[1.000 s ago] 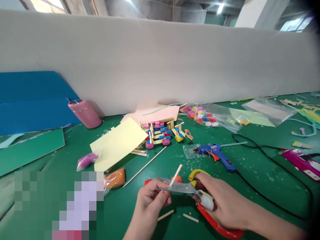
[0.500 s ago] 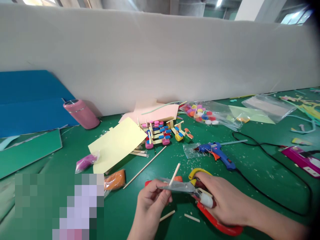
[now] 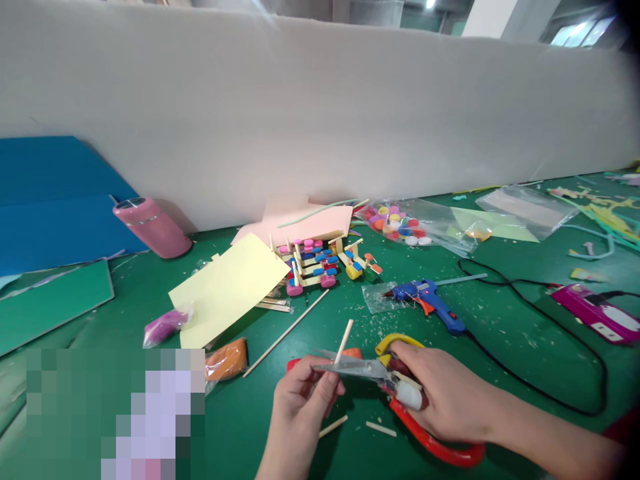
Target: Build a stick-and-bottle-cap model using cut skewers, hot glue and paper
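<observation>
My left hand (image 3: 311, 399) pinches a short wooden stick (image 3: 343, 341) between thumb and fingertips, and its upper end points up. My right hand (image 3: 440, 393) grips scissors (image 3: 430, 440) with one red and one yellow handle. Their blades (image 3: 353, 367) cross the stick just above my left thumb; whether they are cutting into it I cannot tell. Something white (image 3: 410, 395) and a pale stick piece show between my right fingers and the handles. Two cut stick pieces lie below the hands, one being a short stick (image 3: 381, 429). Behind the blades, a red-orange item (image 3: 353, 353) is partly hidden.
A blue glue gun (image 3: 430, 303) with a black cord lies right of a long thin stick (image 3: 287, 333). Small wheeled models (image 3: 313, 270) stand beside yellow paper (image 3: 230, 287). Further back are a bag of coloured caps (image 3: 395, 223) and a pink bottle (image 3: 155, 227).
The whole view has shifted slightly, with things on the table appearing a little further left. Both hands keep their grips, and the blades still cross the stick.
</observation>
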`<action>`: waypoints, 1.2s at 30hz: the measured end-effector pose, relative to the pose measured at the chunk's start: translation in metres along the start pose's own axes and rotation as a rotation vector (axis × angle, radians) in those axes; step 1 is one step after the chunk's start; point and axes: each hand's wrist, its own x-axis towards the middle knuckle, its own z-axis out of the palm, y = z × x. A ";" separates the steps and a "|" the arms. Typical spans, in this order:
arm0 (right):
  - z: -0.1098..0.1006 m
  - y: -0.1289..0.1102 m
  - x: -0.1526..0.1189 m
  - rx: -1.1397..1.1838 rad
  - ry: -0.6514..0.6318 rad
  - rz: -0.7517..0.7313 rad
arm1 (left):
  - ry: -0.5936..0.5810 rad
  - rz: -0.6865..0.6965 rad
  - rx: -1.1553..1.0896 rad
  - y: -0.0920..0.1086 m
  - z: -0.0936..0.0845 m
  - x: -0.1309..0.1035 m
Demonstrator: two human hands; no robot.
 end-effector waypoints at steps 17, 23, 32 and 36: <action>0.002 0.005 -0.001 -0.023 -0.006 -0.001 | -0.117 -0.058 -0.109 -0.002 -0.003 0.005; 0.003 0.004 -0.002 0.004 0.019 -0.026 | -0.135 -0.051 -0.136 -0.004 -0.005 0.004; 0.000 0.006 -0.003 -0.009 -0.001 -0.050 | -0.299 -0.123 -0.265 -0.005 -0.005 0.005; 0.007 0.007 -0.002 0.008 -0.001 0.007 | -0.102 -0.067 -0.111 -0.005 -0.002 0.005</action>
